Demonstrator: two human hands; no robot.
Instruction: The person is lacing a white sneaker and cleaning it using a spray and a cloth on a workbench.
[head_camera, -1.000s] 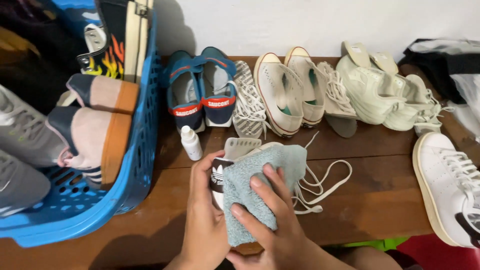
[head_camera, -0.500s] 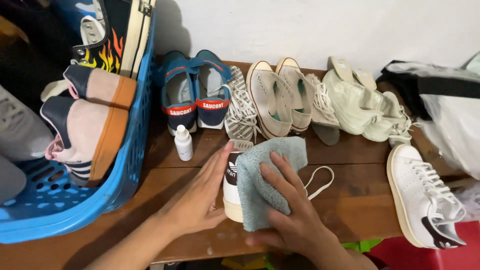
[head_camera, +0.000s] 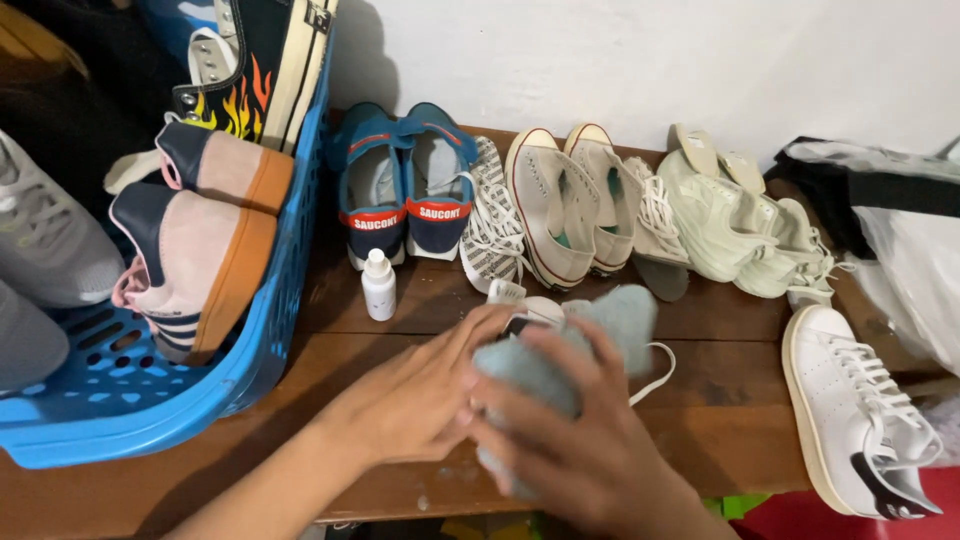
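Observation:
My left hand (head_camera: 415, 395) grips the side of a white sneaker (head_camera: 540, 308) that lies on the wooden table (head_camera: 700, 400). My right hand (head_camera: 590, 450) presses a pale blue cloth (head_camera: 610, 325) over the top of that sneaker; both hands are blurred by motion. Most of the sneaker is hidden under the cloth and my hands. Its loose white lace (head_camera: 655, 370) trails out to the right.
A blue plastic basket (head_camera: 270, 330) full of shoes stands at the left. Along the wall sit blue sneakers (head_camera: 405, 195), cream high-tops (head_camera: 565, 205) and pale green shoes (head_camera: 730, 225). A small white bottle (head_camera: 378, 285) stands near my left hand. Another white sneaker (head_camera: 865, 415) lies right.
Both hands have shifted over the sneaker and the cloth has bunched up and slid across it. The camera view has tilted slightly.

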